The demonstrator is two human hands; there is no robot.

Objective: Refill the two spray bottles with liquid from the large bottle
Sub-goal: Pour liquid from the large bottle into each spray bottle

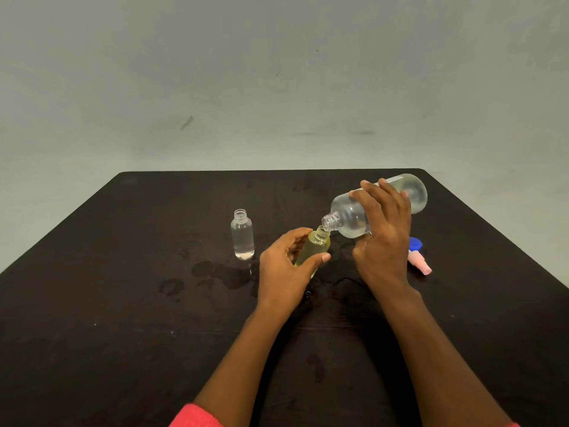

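My right hand [381,238] grips the large clear bottle [348,215], tipped nearly flat with its open mouth pointing left and down. That mouth touches the open neck of a small yellowish spray bottle [315,246], which my left hand [286,272] holds tilted above the table. A second small clear spray bottle [242,234] stands upright and uncapped to the left, with clear liquid inside.
A blue cap [415,242] and a pink spray top [419,262] lie on the black table [123,303] just right of my right hand. Wet patches [215,272] spread over the table between and under my hands. A grey wall rises behind the table.
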